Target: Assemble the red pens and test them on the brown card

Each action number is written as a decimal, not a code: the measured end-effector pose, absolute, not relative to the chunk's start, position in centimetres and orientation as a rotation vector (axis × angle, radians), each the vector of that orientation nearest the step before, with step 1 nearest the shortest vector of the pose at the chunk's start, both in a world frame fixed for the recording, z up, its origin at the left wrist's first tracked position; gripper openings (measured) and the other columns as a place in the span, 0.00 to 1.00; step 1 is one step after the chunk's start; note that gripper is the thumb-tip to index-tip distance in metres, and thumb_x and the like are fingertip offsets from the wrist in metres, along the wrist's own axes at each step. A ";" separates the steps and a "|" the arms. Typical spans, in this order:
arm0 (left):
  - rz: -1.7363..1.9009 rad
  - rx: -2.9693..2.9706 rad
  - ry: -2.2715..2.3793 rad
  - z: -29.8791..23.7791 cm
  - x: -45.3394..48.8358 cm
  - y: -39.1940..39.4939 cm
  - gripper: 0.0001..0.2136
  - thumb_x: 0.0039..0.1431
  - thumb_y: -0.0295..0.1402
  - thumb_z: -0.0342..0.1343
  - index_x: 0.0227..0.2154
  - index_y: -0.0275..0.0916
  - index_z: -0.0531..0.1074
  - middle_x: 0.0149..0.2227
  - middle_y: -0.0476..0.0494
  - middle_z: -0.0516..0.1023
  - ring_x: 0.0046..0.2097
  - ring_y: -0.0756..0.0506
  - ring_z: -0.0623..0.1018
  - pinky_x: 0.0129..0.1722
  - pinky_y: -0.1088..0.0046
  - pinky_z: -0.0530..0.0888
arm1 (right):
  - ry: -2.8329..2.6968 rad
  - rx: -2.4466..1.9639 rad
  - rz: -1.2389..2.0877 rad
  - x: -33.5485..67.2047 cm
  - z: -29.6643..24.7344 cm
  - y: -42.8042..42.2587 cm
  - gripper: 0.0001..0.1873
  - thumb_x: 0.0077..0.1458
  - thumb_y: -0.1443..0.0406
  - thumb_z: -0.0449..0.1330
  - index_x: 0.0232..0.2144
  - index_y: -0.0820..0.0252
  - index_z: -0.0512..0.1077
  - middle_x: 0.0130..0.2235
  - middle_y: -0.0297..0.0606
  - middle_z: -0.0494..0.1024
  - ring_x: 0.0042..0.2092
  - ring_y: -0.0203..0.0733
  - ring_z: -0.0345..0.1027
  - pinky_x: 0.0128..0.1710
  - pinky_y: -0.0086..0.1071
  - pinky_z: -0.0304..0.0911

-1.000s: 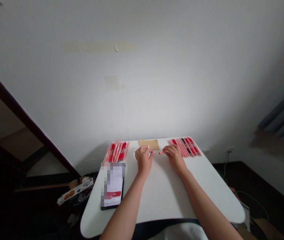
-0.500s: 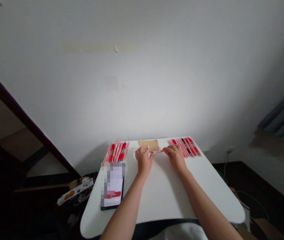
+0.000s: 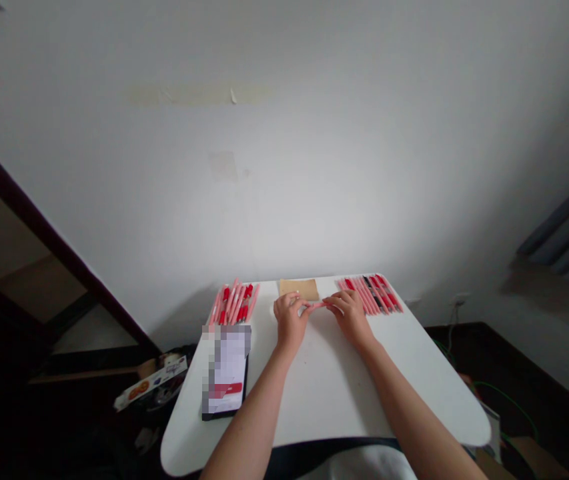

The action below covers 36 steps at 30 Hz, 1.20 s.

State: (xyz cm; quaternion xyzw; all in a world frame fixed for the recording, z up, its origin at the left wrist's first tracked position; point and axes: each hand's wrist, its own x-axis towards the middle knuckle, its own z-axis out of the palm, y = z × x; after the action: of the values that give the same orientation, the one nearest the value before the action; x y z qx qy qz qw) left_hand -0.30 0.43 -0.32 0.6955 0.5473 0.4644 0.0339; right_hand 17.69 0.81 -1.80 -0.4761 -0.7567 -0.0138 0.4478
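Both of my hands meet over the far middle of a white table (image 3: 334, 393). My left hand (image 3: 289, 321) and my right hand (image 3: 349, 313) pinch the two ends of one pink pen (image 3: 315, 305) held level between them, fingers closed on it. A pile of pink and red pens (image 3: 234, 303) lies at the far left. A neat row of pink and red pens (image 3: 371, 294) lies at the far right, beside my right hand. A small brown card (image 3: 299, 288) sits just beyond my hands.
A phone (image 3: 227, 373) with a lit screen lies on the table's left side. A white wall rises right behind the table. A printed box (image 3: 151, 383) lies on the dark floor to the left, and cables run along the floor to the right.
The two pen parts held apart a second ago have come together into one pen. My hands have drawn closer to each other.
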 end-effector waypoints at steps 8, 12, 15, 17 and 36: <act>1.439 2.132 1.651 -0.5 -0.3 0.6 0.02 0.53 0.34 0.61 0.28 0.42 0.76 0.42 0.44 0.75 0.50 0.44 0.71 0.53 0.61 0.66 | -1.895 -1.128 0.066 17.6 -1.7 0.7 0.10 0.60 0.62 0.55 0.38 0.53 0.77 0.35 0.41 0.76 0.43 0.46 0.62 0.44 0.40 0.60; 1.453 2.122 1.660 -0.4 -0.2 0.6 0.03 0.54 0.34 0.59 0.28 0.43 0.76 0.41 0.44 0.75 0.49 0.45 0.72 0.52 0.61 0.66 | -1.903 -1.128 0.080 17.6 -1.6 0.7 0.09 0.60 0.62 0.56 0.38 0.54 0.77 0.35 0.40 0.76 0.43 0.46 0.62 0.44 0.40 0.60; 1.453 2.125 1.671 -0.3 -0.2 0.5 0.02 0.54 0.33 0.59 0.28 0.43 0.76 0.41 0.45 0.76 0.49 0.45 0.72 0.52 0.61 0.66 | -1.902 -1.127 0.095 17.6 -1.7 0.7 0.09 0.60 0.62 0.56 0.39 0.54 0.77 0.35 0.40 0.76 0.43 0.46 0.62 0.44 0.40 0.60; 1.449 2.133 1.676 -0.3 -0.3 0.5 0.03 0.54 0.33 0.59 0.28 0.43 0.76 0.42 0.45 0.76 0.50 0.44 0.72 0.52 0.61 0.66 | -1.900 -1.125 0.108 17.7 -1.8 0.8 0.10 0.60 0.62 0.56 0.40 0.53 0.77 0.36 0.40 0.76 0.43 0.46 0.62 0.44 0.40 0.60; 1.310 2.060 1.830 -0.7 -0.6 0.8 0.04 0.54 0.33 0.59 0.34 0.44 0.76 0.45 0.43 0.75 0.51 0.42 0.69 0.54 0.58 0.62 | -1.721 -1.158 0.180 17.9 -2.0 1.1 0.18 0.63 0.54 0.49 0.41 0.55 0.74 0.36 0.42 0.76 0.44 0.47 0.63 0.45 0.41 0.60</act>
State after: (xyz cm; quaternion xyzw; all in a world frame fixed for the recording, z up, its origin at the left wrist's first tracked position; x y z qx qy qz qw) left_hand -0.57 0.75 -0.73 0.6746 0.5991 0.4289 0.0453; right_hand 17.88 1.14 -1.99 -0.4798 -0.7133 0.0747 0.5054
